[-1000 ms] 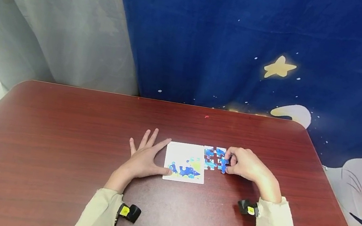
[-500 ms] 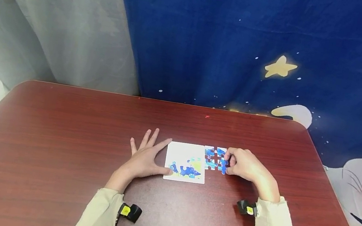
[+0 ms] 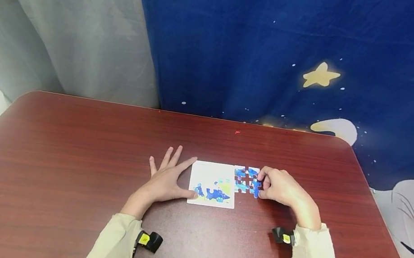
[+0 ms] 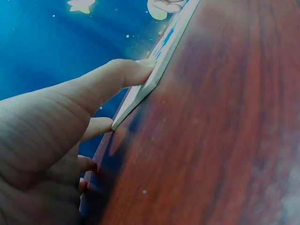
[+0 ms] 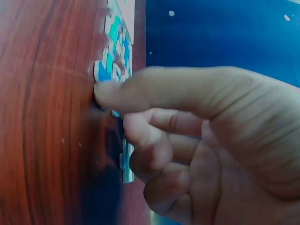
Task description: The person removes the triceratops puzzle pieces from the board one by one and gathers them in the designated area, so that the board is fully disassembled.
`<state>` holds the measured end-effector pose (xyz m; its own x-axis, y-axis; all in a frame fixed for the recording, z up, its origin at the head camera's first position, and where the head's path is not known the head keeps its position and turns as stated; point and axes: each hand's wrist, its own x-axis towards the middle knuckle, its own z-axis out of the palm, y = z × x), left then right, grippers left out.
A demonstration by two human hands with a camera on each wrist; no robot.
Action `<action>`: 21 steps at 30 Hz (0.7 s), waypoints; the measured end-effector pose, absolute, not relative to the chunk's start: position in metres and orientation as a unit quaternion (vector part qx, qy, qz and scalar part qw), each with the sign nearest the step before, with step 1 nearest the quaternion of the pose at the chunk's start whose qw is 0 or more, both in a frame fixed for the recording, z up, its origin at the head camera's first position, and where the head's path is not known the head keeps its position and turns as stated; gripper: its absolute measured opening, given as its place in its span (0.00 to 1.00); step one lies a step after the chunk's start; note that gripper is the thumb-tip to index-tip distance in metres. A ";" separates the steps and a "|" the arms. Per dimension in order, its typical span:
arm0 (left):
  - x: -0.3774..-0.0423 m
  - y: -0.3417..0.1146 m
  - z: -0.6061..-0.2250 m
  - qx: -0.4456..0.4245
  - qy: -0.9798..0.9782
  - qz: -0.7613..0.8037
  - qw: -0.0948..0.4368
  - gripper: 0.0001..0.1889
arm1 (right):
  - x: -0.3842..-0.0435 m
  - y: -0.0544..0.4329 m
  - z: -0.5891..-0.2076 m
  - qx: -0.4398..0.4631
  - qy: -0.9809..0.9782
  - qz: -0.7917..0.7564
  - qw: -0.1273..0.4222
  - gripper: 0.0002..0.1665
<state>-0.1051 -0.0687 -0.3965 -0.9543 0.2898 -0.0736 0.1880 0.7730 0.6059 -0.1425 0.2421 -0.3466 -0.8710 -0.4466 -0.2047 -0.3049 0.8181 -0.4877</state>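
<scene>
My left hand (image 3: 165, 184) lies spread at the left side of a white square puzzle board (image 3: 212, 171). Its thumb presses on the near-left corner, and the index fingertip touches the far-left corner. Part of a blue picture with a yellow patch fills the board's near side. Beside the board's right edge sit several blue-and-white jigsaw pieces (image 3: 240, 186) grouped in two columns. My right hand (image 3: 283, 188) pinches the near-right blue jigsaw piece (image 3: 255, 188) between thumb and index finger. In the right wrist view, the thumb (image 5: 136, 91) lies against that piece's edge, with the other fingers curled.
The dark red wooden table (image 3: 84, 149) extends around the board, its far edge meeting a grey curtain (image 3: 64, 23) and a blue curtain (image 3: 244, 53). A small red mark (image 3: 237, 132) lies near the far edge. Each wrist wears a black camera.
</scene>
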 end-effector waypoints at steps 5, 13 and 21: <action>-0.105 -0.069 -0.396 0.128 0.938 0.313 0.081 0.50 | -0.143 0.243 -0.342 -0.202 0.940 -0.238 0.135 0.18; -0.105 -0.069 -0.397 0.126 0.938 0.311 0.083 0.50 | -0.137 0.224 -0.332 -0.249 0.936 -0.236 0.080 0.13; -0.105 -0.069 -0.397 0.128 0.939 0.310 0.081 0.50 | -0.132 0.191 -0.341 -0.295 0.928 -0.223 0.051 0.11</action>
<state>-0.1051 -0.0686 -0.3975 -0.9542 0.2900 -0.0736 0.1891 0.7751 0.6028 -0.1322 0.1905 -0.3414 -0.8210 -0.5698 0.0363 -0.5241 0.7270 -0.4437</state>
